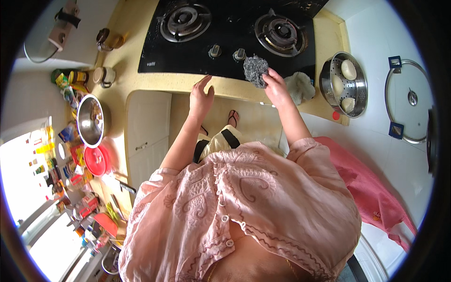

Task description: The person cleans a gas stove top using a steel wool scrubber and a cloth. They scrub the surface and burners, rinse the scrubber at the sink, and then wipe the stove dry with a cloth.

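A grey steel wool scrubber [256, 71] is pinched in my right hand [277, 88], above the front edge of the black gas stove [225, 40]. My left hand [202, 98] holds nothing; its fingers are stretched out by the counter edge, below the stove. Two burners with pan supports, the left burner [185, 21] and the right burner [282, 32], sit on the stove. A left knob [214, 51] and a right knob [239, 54] stand between them. Just right of my right hand lies a crumpled grey-green cloth [299, 88] on the counter.
At the right stands a steel steamer basket [327, 89] with pale round pieces; a glass lid [404, 101] hangs on the wall. To the left are glass jars [104, 76], a steel bowl [81, 117], a red basin [96, 161] and a knife [127, 187]. A pink cloth [361, 188] hangs at right.
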A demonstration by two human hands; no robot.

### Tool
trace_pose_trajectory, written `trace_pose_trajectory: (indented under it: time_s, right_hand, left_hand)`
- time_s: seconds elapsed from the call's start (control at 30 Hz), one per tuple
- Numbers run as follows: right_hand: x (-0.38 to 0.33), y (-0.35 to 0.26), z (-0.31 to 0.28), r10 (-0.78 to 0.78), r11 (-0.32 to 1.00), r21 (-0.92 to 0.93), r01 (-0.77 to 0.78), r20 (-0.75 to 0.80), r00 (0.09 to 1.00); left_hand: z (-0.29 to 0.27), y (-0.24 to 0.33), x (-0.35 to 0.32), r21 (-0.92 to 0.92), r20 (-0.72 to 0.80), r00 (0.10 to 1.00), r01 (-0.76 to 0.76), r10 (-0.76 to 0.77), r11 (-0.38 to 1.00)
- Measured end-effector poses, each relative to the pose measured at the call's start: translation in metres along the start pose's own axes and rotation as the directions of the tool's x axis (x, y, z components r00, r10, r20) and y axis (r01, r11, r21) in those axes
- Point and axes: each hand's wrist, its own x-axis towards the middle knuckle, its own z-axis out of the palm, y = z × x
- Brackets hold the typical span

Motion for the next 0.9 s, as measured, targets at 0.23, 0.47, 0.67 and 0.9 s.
trace_pose_trajectory:
  time_s: [0.23,0.47,0.67,0.9]
  right_hand:
    - [-0.022,0.019,0.066,0.221,0.964,0.118,-0.238,0.138,0.965]
    - [-0.04,0.071,0.129,0.298,0.95,0.018,-0.313,0.257,0.919]
    - [-0.078,0.127,0.184,0.475,0.877,-0.266,-0.4,0.349,0.808]
    - [-0.107,0.189,0.236,0.668,0.715,-0.632,-0.297,0.492,0.559]
  left_hand:
    - [-0.017,0.048,-0.012,-0.59,0.301,0.88,0.474,-0.367,0.653]
    - [-0.068,0.018,-0.064,-0.8,0.081,0.896,0.32,-0.438,0.507]
    - [-0.116,-0.01,-0.152,-0.759,-0.184,0.743,0.309,-0.644,0.573]
    - [-0.16,-0.014,-0.249,-0.746,-0.379,0.481,0.347,-0.791,0.569]
